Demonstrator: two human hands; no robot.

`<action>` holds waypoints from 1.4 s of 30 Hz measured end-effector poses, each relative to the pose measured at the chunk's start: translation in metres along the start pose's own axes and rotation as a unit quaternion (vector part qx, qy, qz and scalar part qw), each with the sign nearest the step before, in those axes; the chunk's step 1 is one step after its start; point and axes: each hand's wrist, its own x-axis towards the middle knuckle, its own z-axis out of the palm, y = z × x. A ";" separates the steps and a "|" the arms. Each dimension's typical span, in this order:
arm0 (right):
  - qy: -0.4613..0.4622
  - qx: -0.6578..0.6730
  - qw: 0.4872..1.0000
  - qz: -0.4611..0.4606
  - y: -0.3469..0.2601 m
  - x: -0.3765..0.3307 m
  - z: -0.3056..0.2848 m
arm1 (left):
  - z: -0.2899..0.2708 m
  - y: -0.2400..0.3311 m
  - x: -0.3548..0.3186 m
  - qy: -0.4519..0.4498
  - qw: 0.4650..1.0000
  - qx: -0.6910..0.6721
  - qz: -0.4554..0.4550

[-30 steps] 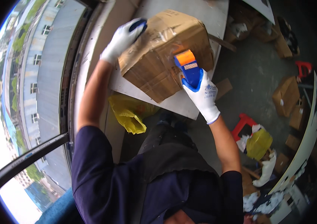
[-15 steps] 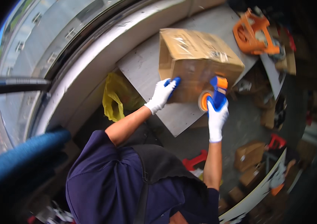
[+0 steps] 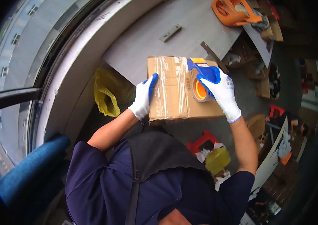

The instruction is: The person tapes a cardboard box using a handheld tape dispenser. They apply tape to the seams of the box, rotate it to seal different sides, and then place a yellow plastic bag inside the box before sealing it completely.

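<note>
A brown cardboard box (image 3: 170,88), with strips of clear tape down its upper face, is held in front of my body near the table's front corner. My left hand (image 3: 142,98), in a white glove with blue palm, grips the box's left edge. In my right hand (image 3: 222,89), gloved the same way, is a blue and orange tape dispenser (image 3: 200,64) carrying a roll of tape with an orange core. The dispenser lies against the right part of the box. My right fingers are wrapped round it and partly hidden behind it.
A grey table (image 3: 138,35) stretches behind the box, with a small flat bar (image 3: 170,33) on it. An orange plastic stool (image 3: 234,13) stands at its far right. A yellow bag (image 3: 105,93) hangs at left. Red stools and cardboard boxes crowd the floor at right.
The box has come toward my body off the table and turned, so its taped face now points up. Both hands moved with it, the right still holding the tape dispenser.
</note>
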 end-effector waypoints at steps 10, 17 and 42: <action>0.020 -0.026 0.999 0.042 -0.005 -0.083 0.039 | -0.056 0.016 -0.026 0.053 0.950 0.260 0.165; 0.066 -0.044 0.996 0.026 -0.008 -0.079 0.057 | 0.019 0.092 -0.011 0.124 0.543 0.570 0.604; 0.101 -0.028 0.993 0.060 0.002 -0.263 0.071 | 0.185 0.077 0.196 -0.198 0.358 0.866 0.288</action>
